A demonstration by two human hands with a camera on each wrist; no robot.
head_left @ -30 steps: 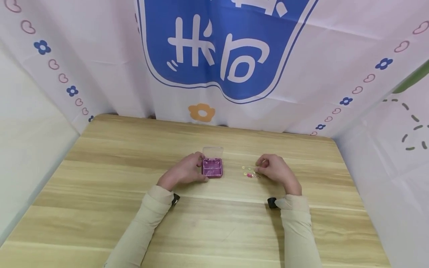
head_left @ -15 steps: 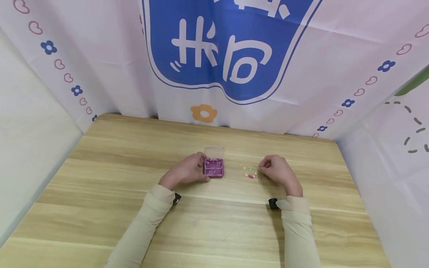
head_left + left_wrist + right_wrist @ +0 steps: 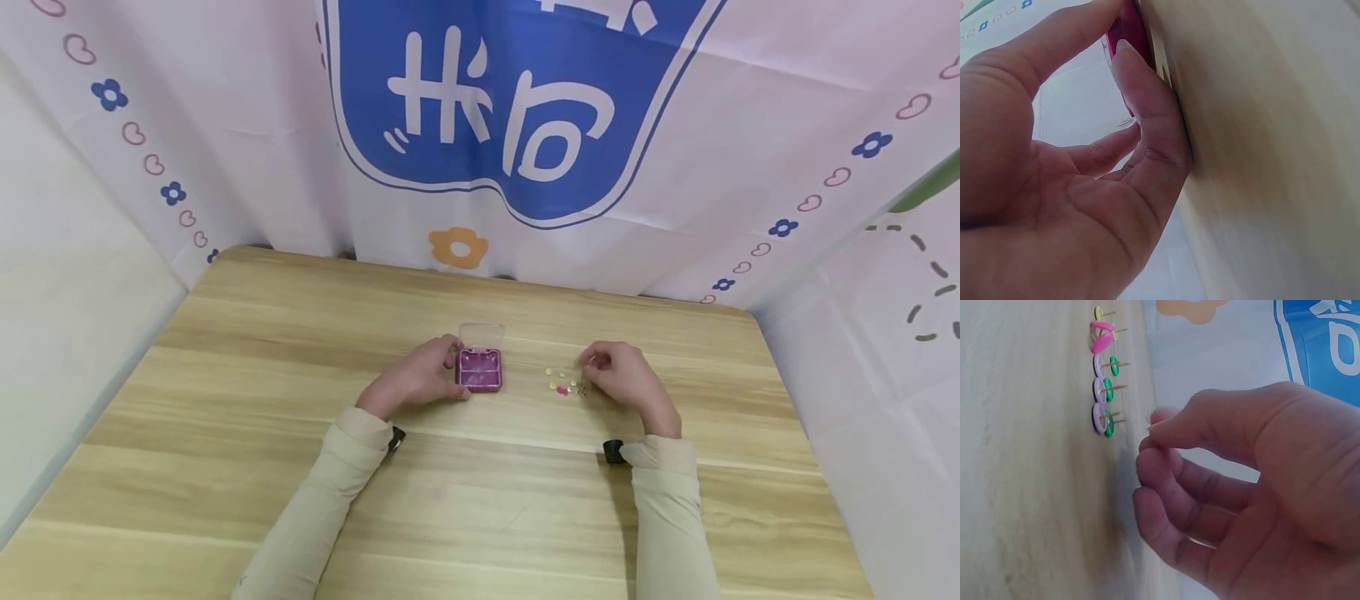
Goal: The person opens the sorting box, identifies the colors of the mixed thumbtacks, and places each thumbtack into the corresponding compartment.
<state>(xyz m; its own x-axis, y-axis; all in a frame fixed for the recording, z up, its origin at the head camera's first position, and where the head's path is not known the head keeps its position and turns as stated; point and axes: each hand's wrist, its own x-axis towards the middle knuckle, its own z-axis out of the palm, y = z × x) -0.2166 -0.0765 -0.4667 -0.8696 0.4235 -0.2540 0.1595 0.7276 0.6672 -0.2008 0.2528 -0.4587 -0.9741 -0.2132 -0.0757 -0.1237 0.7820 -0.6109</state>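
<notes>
A small magenta box (image 3: 480, 380) with a divided inside stands on the table, its clear lid (image 3: 482, 335) raised at the back. My left hand (image 3: 420, 375) grips the box's left side between thumb and curled fingers; the left wrist view shows the magenta wall (image 3: 1134, 31) at the fingertips. Right of the box lie several thumbtacks, points up: pink (image 3: 1102, 341), lilac (image 3: 1099, 390), green (image 3: 1109, 389) and yellow (image 3: 1098, 312). Just beyond them, my right hand (image 3: 621, 373) brings thumb and index tips together. I cannot tell whether a tack is between them.
The wooden table (image 3: 480, 500) reaches back to a printed cloth (image 3: 300, 167) hanging behind its far edge. Pale walls close in at both sides. A dark strap (image 3: 613, 452) sits on the right wrist, another (image 3: 396, 438) on the left.
My right hand's fingertips have drawn slightly away from the tacks, back and to the right. The left hand keeps its grip on the box. The head view has shifted slightly.
</notes>
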